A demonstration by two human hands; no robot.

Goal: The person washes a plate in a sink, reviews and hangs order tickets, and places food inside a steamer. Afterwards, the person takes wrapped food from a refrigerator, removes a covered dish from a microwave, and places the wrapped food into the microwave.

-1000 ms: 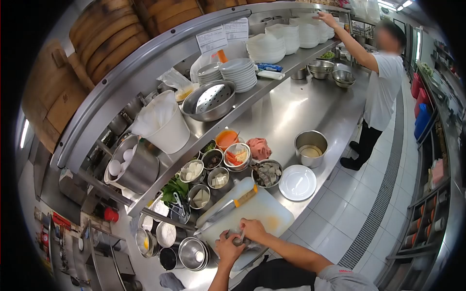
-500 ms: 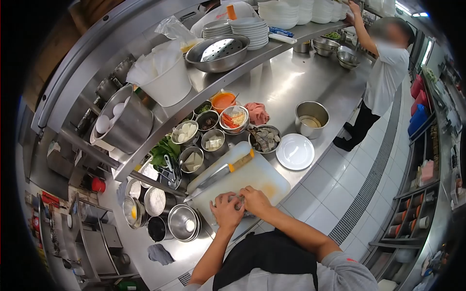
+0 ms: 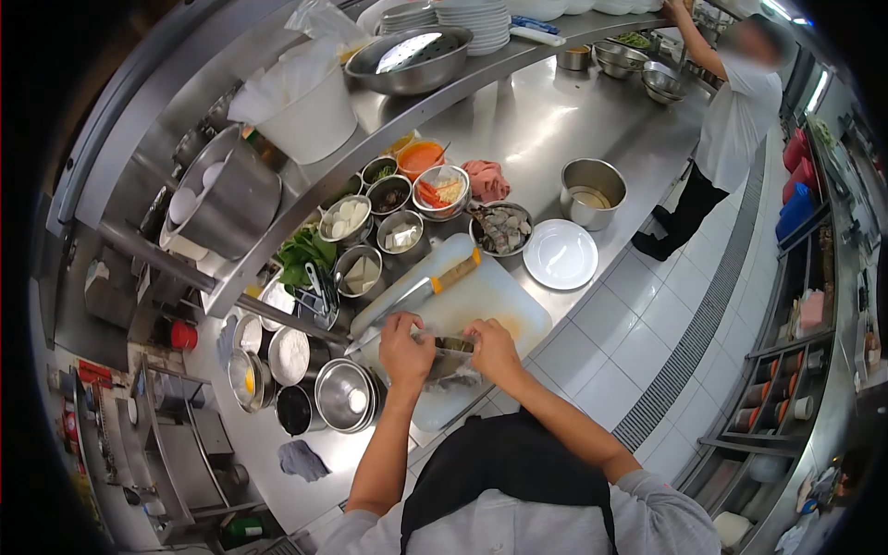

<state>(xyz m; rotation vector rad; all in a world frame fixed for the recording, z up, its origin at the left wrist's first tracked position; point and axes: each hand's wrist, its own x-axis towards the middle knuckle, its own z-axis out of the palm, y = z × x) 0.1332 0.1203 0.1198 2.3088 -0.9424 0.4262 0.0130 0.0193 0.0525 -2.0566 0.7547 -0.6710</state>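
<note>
Between both hands a clear plastic bag (image 3: 450, 373) is stretched, with something dark inside that I cannot make out. My left hand (image 3: 405, 354) pinches the bag's left edge, fingers closed. On its right edge my right hand (image 3: 493, 350) grips it the same way. Beneath them lies a pale cutting board (image 3: 515, 310) with a yellow stain. A knife (image 3: 407, 301) with a yellow handle rests along the board's far-left side, its blade pointing toward my left hand.
Beyond the board stand a bowl of seafood pieces (image 3: 500, 229), a white plate (image 3: 561, 254), a steel pot (image 3: 593, 192) and several ingredient bowls. Stacked steel bowls (image 3: 346, 395) sit left. An overhead shelf (image 3: 388, 139) crosses above. A person (image 3: 735, 120) stands far right.
My hands have moved apart and slightly away from my body. The bag, bunched up between them before, is now spread out. The camera view has shifted a little.
</note>
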